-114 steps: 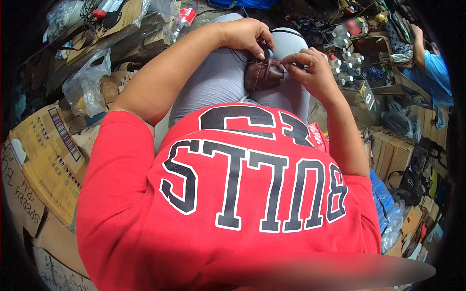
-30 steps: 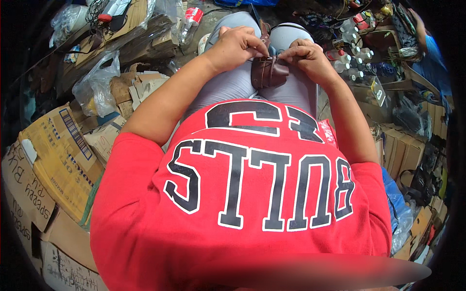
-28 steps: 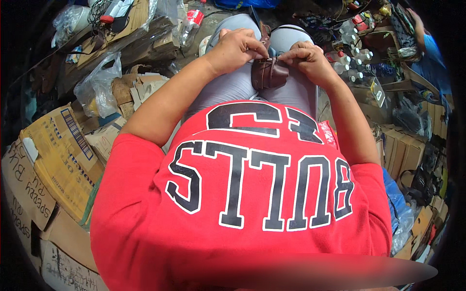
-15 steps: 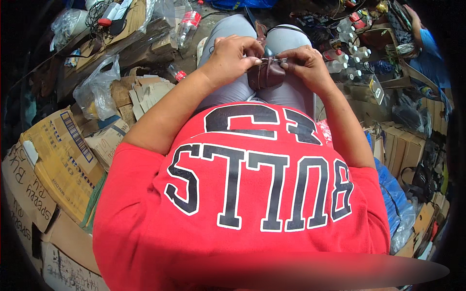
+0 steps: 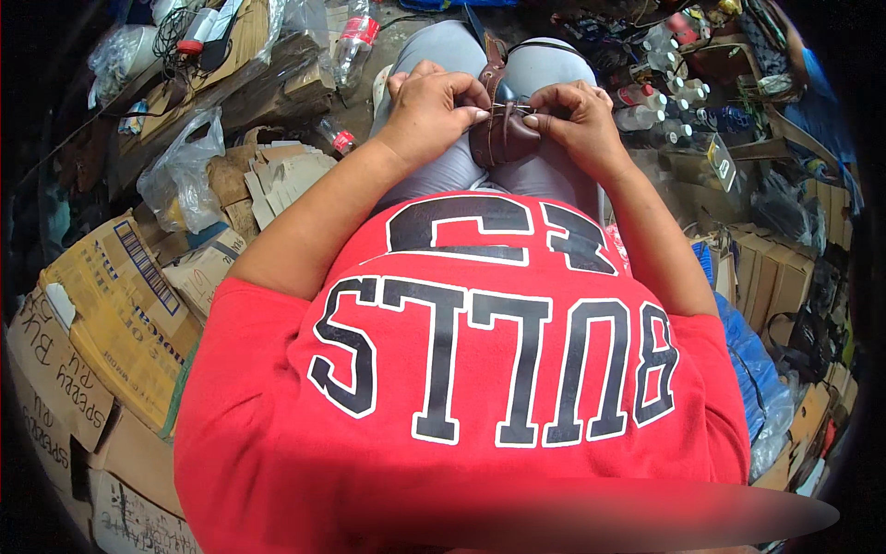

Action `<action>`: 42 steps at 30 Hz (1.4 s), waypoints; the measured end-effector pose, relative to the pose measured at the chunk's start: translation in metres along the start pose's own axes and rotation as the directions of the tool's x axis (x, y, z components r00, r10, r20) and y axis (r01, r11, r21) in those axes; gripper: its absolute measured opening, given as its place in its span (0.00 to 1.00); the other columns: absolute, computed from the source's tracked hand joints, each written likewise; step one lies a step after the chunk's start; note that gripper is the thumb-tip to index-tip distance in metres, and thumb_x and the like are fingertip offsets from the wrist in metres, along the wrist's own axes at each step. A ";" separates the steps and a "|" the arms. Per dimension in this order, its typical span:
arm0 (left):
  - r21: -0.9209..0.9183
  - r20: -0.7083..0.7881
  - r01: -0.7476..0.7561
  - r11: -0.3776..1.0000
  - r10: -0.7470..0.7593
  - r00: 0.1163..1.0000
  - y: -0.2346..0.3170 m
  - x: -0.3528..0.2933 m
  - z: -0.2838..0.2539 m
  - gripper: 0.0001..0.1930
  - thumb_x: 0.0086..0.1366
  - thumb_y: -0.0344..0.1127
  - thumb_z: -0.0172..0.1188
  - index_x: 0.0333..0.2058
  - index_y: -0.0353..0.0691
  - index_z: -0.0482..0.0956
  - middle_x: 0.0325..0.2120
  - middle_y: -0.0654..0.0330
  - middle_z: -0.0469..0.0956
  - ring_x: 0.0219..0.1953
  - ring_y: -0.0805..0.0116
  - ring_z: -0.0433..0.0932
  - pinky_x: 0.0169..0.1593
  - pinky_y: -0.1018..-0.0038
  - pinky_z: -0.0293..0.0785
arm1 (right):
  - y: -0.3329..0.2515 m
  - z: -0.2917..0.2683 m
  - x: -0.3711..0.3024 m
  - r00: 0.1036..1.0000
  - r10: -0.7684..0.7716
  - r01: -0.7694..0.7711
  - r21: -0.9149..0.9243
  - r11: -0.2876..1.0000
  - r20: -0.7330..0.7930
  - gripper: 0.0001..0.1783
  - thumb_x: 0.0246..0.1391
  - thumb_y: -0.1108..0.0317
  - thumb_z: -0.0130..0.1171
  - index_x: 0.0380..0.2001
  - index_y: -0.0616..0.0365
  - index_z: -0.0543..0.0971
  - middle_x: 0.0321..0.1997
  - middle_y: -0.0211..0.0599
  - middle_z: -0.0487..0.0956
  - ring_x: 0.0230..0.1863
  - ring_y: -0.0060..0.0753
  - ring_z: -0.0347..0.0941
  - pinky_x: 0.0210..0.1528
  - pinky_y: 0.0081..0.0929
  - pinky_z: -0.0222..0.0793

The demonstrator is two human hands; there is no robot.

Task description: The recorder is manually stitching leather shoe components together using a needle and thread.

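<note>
A brown leather shoe (image 5: 504, 138) with a stitched edge sits upright between my thighs, toe toward me. At its upper edge my left hand (image 5: 429, 109) is closed in a pinch, thumb against forefinger. My right hand (image 5: 577, 120) pinches on the other side, just right of the shoe's opening. A thin metal needle (image 5: 508, 106) spans the short gap between the two sets of fingertips, above the leather. Any thread is too fine to make out. A dark strap (image 5: 544, 43) crosses my right knee and runs toward the shoe.
Plastic bottles (image 5: 641, 118) with red and white caps cluster right of my knees. Another bottle with a red label (image 5: 355, 46) stands ahead on the left. Cardboard boxes (image 5: 120, 305) and a clear plastic bag (image 5: 185, 175) crowd the left. Blue sheeting (image 5: 743, 360) lies at right.
Both hands keep their pinches at the shoe and have shifted slightly. At the upper right, another person's arm shows less than before.
</note>
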State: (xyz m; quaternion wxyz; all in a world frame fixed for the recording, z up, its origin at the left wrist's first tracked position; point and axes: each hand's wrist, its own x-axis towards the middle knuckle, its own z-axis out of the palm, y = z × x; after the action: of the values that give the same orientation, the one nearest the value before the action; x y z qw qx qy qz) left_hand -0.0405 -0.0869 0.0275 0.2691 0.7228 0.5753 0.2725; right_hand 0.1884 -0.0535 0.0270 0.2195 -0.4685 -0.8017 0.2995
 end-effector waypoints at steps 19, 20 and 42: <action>0.036 -0.121 -0.290 0.956 0.292 0.949 -0.004 0.024 0.001 0.08 0.43 0.38 0.70 0.23 0.47 0.82 0.27 0.66 0.78 0.39 0.66 0.73 0.46 0.70 0.63 | -0.010 -0.006 0.024 0.999 0.038 -0.038 -0.084 0.996 -0.001 0.14 0.38 0.52 0.70 0.26 0.47 0.84 0.28 0.23 0.78 0.48 0.27 0.65 0.58 0.37 0.45; 0.057 -0.141 -0.287 0.956 0.293 0.946 -0.005 0.022 0.000 0.08 0.43 0.38 0.71 0.23 0.47 0.82 0.27 0.66 0.77 0.39 0.66 0.72 0.46 0.70 0.63 | -0.010 -0.008 0.023 1.000 0.004 -0.005 -0.121 0.993 -0.007 0.14 0.37 0.52 0.70 0.24 0.46 0.84 0.29 0.23 0.78 0.50 0.28 0.63 0.58 0.38 0.45; 0.394 0.344 -0.415 0.820 0.287 0.894 0.006 0.003 -0.047 0.09 0.57 0.28 0.51 0.37 0.47 0.74 0.27 0.61 0.78 0.36 0.61 0.76 0.49 0.60 0.59 | -0.015 -0.040 0.020 0.879 -0.260 0.434 -0.443 0.784 0.400 0.09 0.46 0.73 0.53 0.32 0.47 0.73 0.27 0.30 0.78 0.40 0.36 0.73 0.49 0.38 0.59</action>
State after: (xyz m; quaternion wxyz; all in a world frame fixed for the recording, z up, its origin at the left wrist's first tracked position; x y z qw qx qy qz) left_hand -0.0688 -0.0816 0.0650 0.1115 0.8898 0.4364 0.0736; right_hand 0.1952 -0.0304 0.0678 0.0046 -0.2977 -0.9498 0.0963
